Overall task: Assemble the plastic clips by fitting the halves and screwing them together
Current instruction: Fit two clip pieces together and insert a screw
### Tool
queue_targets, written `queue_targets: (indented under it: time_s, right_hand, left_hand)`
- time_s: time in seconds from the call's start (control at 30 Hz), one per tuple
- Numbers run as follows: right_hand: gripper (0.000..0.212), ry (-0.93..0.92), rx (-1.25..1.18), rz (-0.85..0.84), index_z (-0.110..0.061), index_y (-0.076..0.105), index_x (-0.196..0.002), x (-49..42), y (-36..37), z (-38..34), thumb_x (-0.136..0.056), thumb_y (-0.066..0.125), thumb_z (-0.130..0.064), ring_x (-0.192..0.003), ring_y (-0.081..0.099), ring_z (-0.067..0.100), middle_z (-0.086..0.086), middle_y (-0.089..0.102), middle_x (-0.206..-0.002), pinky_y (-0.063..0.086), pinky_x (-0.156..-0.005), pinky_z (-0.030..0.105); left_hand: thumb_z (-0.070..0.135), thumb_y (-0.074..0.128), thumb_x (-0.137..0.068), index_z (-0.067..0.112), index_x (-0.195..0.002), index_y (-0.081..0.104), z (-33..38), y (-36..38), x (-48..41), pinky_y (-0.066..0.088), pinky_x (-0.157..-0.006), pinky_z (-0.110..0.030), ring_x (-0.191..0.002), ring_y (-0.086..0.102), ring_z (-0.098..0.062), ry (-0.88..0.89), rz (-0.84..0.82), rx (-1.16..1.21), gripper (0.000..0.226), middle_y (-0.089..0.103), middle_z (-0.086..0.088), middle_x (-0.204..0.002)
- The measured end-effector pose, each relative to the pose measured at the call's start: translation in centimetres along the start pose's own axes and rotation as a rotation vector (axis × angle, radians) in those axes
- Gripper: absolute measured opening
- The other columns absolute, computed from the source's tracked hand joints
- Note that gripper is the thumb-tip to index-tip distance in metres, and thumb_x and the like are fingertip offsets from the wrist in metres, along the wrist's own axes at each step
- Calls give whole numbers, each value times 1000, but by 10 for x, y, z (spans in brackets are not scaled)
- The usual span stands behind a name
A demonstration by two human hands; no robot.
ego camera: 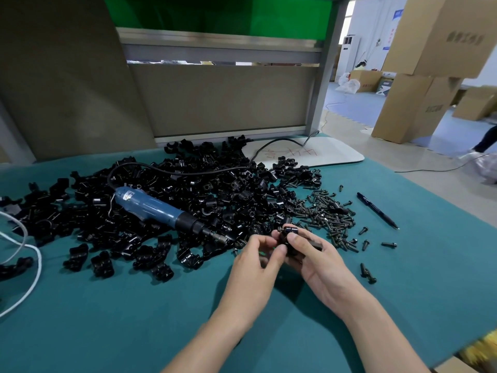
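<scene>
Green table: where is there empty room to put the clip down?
Bare mat lies in front of the clip pile, between the white cord and the left hand, which grips the clip with the right hand. More lies near the mat's right edge, past the pen. Crowded: the pile, screwdriver and screws.

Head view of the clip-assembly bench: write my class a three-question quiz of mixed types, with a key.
1. True or false: a hand holds the blue screwdriver.
2. The loose screws lie where from the pile of clip halves? A left, B right, C behind.
3. Fill in: the left hand and right hand together grip one black ____.
Key: 1 false, it lies on the pile; 2 B; 3 clip.
</scene>
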State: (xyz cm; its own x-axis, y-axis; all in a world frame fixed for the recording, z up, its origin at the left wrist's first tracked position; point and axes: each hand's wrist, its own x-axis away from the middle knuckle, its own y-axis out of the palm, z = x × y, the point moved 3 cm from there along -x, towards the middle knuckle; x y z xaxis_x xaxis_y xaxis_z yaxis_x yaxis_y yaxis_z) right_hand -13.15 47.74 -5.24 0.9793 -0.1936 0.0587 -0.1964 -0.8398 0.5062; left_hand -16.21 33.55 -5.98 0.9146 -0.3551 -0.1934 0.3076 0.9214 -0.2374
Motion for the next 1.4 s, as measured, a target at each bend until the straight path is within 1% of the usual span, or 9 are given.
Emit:
queue_targets:
  time_s: [0.17, 0.33, 0.4, 0.5, 0.73, 0.9, 1.1, 1.27, 1.4]
  right_hand:
    - [42, -1, -14, 2, 1, 65, -123, -1, 0, 0, -84, 71, -13, -108, 73, 29, 23, 74, -118, 62, -85, 34]
    - [39, 1, -7, -3, 0, 67, -121, 0, 0, 0, -85, 71, -13, -107, 74, 29, 22, 74, -118, 61, -83, 33]
    - [38, 1, -26, -11, 2, 67, -120, 0, -1, 0, -85, 71, -12, -108, 73, 31, 24, 73, -119, 61, -84, 34]
    - [42, -4, -21, -5, 2, 65, -123, -1, -1, 0, -85, 71, -12, -108, 73, 30, 24, 73, -119, 61, -83, 33]
    - [38, -1, -18, -14, 1, 68, -119, 0, -1, 0, -83, 72, -12, -108, 73, 30, 25, 73, -119, 62, -86, 35]
    - [42, -8, -2, -4, 0, 66, -123, 0, 0, -1, -84, 72, -12, -107, 73, 29, 23, 74, -118, 62, -85, 35]
    - [28, 0, -29, -51, 0, 73, -115, 1, -1, -1, -89, 70, -10, -110, 72, 34, 27, 71, -122, 61, -83, 36]
    - [32, -9, -41, -2, -3, 72, -116, -1, -2, -1, -84, 72, -10, -109, 73, 31, 25, 72, -120, 61, -82, 32]
    - [26, -8, -14, -16, -8, 78, -109, 0, -1, 0, -83, 74, -13, -107, 74, 30, 23, 73, -119, 61, -83, 33]
  left_hand:
    - [25, 64, -98, 37, -96, 57, -2, 0, 0, 49, -77, -20, -88, 60, -1, 10, -41, 20, 14, 66, 18, -95]
    - [48, 59, -98, 34, -100, 61, 1, 0, 0, 46, -67, -15, -78, 61, 1, -3, -7, 22, 14, 69, 16, -92]
    - [42, 58, -100, 31, -96, 62, 0, -1, 0, 43, -66, -18, -72, 57, 1, 14, -12, -27, 13, 68, 13, -84]
    - [26, 62, -99, 38, -96, 59, 1, -1, 1, 48, -75, -17, -88, 60, 1, 30, -42, 14, 13, 66, 18, -96]
    - [37, 61, -99, 34, -95, 60, -3, 1, -1, 43, -66, -14, -77, 60, 1, 25, -12, -31, 6, 68, 13, -88]
    - [35, 61, -99, 45, -99, 55, 1, 0, 2, 48, -75, -14, -93, 62, -1, 33, -1, 31, 12, 66, 22, -101]
    - [46, 53, -102, 34, -91, 60, 0, -1, 1, 53, -71, -36, -76, 62, -9, 46, -7, 3, 17, 68, 10, -82]
    - [26, 62, -98, 43, -97, 57, -1, 0, 2, 51, -78, -20, -92, 63, -3, 63, -18, 10, 18, 66, 20, -100]
    - [49, 55, -99, 43, -99, 55, 1, 0, 4, 45, -67, -14, -84, 61, 1, 57, 12, -43, 6, 65, 25, -96]
